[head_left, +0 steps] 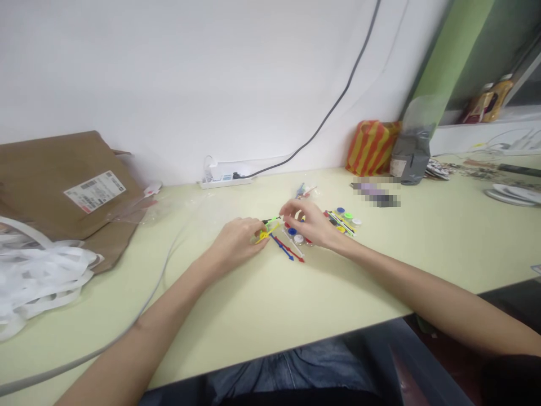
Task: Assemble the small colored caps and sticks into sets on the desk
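Note:
My left hand (240, 242) is closed on a yellow plastic spinner arrow (270, 232), which points up to the right from its fingertips. A black arrow and a green one (273, 219) lie just beyond those fingers. My right hand (313, 223) is curled with thumb and forefinger close together; whatever is between them is too small to make out. Beneath and beside it are several round discs, among them a blue disc (292, 231) and a white disc (298, 239). A blue arrow (282, 248) and a red arrow (296, 252) lie between the hands, nearer me.
More discs and arrows (344, 221) lie right of my right hand. Behind stand a power strip (226, 176), a striped bag (368, 148) and a grey pouch (411, 158). Brown packaging (46, 175), white strips (42, 265) and a grey cable (156, 287) occupy the left.

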Action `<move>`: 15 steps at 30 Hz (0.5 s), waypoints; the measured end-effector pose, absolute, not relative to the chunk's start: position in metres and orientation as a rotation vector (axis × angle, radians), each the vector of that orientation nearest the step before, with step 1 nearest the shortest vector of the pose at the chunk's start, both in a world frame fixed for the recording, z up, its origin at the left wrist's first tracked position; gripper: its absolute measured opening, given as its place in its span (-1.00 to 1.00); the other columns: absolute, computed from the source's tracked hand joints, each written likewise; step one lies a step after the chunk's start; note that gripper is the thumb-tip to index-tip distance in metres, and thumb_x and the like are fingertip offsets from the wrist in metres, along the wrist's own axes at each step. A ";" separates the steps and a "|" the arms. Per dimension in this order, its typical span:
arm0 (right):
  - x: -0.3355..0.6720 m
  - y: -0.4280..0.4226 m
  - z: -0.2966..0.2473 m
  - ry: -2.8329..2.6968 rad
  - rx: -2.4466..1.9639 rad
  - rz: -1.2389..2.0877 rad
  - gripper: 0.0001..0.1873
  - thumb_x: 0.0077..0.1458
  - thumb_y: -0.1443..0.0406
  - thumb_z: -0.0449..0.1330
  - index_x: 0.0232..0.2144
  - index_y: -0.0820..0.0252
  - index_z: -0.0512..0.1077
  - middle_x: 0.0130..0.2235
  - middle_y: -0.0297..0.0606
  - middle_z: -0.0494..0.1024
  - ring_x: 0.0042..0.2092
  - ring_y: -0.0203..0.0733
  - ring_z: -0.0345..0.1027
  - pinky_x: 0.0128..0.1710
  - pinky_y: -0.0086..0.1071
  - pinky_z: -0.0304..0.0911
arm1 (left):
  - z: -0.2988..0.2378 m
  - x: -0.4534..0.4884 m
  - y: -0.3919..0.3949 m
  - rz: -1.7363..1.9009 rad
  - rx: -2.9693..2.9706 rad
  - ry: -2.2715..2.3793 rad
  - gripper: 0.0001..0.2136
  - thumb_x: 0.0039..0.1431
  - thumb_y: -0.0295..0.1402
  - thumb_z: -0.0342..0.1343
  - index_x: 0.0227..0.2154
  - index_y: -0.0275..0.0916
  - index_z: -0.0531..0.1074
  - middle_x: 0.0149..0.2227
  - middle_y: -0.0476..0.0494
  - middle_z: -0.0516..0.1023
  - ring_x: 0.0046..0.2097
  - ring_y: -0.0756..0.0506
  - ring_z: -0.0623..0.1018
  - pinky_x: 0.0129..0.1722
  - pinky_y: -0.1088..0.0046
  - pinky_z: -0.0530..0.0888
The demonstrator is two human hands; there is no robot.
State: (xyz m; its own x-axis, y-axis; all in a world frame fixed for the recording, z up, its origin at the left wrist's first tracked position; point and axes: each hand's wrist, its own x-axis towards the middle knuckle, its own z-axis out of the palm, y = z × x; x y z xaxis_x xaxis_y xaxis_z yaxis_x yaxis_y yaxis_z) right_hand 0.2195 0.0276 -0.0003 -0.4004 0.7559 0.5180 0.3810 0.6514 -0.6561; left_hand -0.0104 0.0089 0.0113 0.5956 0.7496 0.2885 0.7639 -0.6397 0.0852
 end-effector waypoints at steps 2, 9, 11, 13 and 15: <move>0.219 0.026 -0.001 -2.201 -0.870 0.503 -0.84 0.16 0.47 0.14 -0.28 0.24 0.52 -0.28 -0.24 0.53 -0.22 -0.23 0.37 -0.18 -0.35 0.23 | 0.010 -0.012 0.011 -0.435 -2.772 -1.342 -0.84 0.27 -0.24 0.06 -0.23 -0.19 0.46 -0.31 -0.07 0.53 -0.28 -0.11 0.50 -0.27 0.37 0.34; 0.213 0.017 -0.005 -2.530 -0.929 0.218 -0.92 0.17 0.36 0.27 -0.30 0.21 0.59 -0.21 -0.13 0.50 -0.09 -0.08 0.25 -0.11 -0.26 0.13 | 0.004 -0.016 0.018 -0.468 -2.725 -1.416 -0.82 0.27 -0.19 0.07 -0.18 -0.18 0.35 -0.22 -0.09 0.51 -0.22 -0.14 0.50 -0.27 0.36 0.35; 0.213 0.017 -0.004 -2.568 -0.928 0.237 -0.91 0.18 0.38 0.25 -0.34 0.23 0.58 -0.26 -0.14 0.52 -0.12 -0.09 0.26 -0.15 -0.29 0.12 | 0.002 -0.017 0.020 -0.469 -2.720 -1.413 -0.83 0.28 -0.19 0.07 -0.19 -0.17 0.34 -0.21 -0.09 0.50 -0.21 -0.14 0.49 -0.26 0.35 0.34; 0.213 0.017 -0.002 -2.583 -0.916 0.269 -0.89 0.18 0.40 0.24 -0.38 0.24 0.56 -0.30 -0.17 0.54 -0.17 -0.13 0.28 -0.17 -0.30 0.12 | 0.001 -0.018 0.023 -0.460 -2.709 -1.412 -0.84 0.28 -0.19 0.08 -0.22 -0.17 0.35 -0.22 -0.08 0.50 -0.20 -0.15 0.48 -0.25 0.34 0.34; 0.213 0.017 -0.001 -2.587 -0.897 0.296 -0.89 0.17 0.42 0.23 -0.40 0.25 0.54 -0.34 -0.20 0.56 -0.21 -0.16 0.31 -0.15 -0.31 0.13 | -0.001 -0.020 0.026 -0.458 -2.688 -1.417 -0.84 0.28 -0.19 0.09 -0.25 -0.16 0.35 -0.23 -0.07 0.50 -0.18 -0.16 0.47 -0.23 0.32 0.34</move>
